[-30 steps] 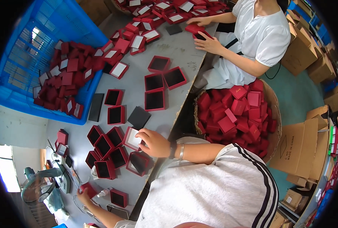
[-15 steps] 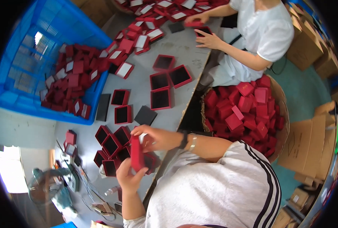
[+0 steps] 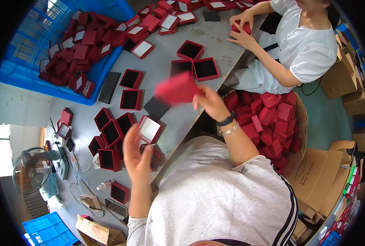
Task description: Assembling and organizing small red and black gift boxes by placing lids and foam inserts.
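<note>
Right fingers (image 3: 209,95) hold the blurred red box (image 3: 175,89), long axis toward nine o'clock (twelve-to-six earlier); left fingers (image 3: 130,142) spread wide.

The left hand (image 3: 138,160) is held open, thumb (image 3: 146,156) parted from the fingers (image 3: 130,139), left forearm (image 3: 140,199) stretched below, while to its right the right hand (image 3: 210,102) is closed in a grip, right forearm (image 3: 239,143) slanted behind.

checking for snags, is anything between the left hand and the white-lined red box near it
Nothing visible stands between them: the left hand is beside the white-lined red box in this view; whether they touch, I cannot tell.
</note>
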{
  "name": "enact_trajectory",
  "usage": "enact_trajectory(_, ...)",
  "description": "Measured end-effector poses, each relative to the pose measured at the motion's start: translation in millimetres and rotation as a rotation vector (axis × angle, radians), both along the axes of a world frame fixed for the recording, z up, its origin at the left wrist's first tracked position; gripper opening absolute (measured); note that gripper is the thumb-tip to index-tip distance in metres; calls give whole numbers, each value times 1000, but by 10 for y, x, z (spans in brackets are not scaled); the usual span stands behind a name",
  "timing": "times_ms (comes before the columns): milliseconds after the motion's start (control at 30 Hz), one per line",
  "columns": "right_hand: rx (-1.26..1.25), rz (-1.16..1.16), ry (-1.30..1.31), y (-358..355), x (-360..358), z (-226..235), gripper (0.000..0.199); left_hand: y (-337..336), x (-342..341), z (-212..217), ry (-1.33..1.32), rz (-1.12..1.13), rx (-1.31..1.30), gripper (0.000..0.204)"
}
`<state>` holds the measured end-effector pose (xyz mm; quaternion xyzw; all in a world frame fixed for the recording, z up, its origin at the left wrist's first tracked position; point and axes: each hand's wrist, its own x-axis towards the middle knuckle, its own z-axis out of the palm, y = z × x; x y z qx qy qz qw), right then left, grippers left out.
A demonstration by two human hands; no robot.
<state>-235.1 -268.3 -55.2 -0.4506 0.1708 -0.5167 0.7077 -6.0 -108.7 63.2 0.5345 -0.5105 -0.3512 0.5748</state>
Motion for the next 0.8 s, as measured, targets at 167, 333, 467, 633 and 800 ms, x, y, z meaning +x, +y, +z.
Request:
enact_trajectory(167, -185, -866, 772, -825, -393, 102, 20, 488, 442, -267, 40, 283, 141, 52)
enact_trajectory(333, -502, -1183, 1566, -1474, -930, -206, 30, 1051, 732, -826, 80, 433, 296, 47)
enact_trajectory(467, -479, -972, 1402, -1385, -843, -346, 41, 1138, 588, -1025, -7, 514, 400, 60)
enact_trajectory(633, -616, -583, 842, 24, 230, 34, 20, 1010, 445, -1167, -654, 306, 385, 110)
enact_trajectory(800, -788, -42, 790, 747, 828, 33, 29, 791, 390, -1286, -742, 309, 319, 112)
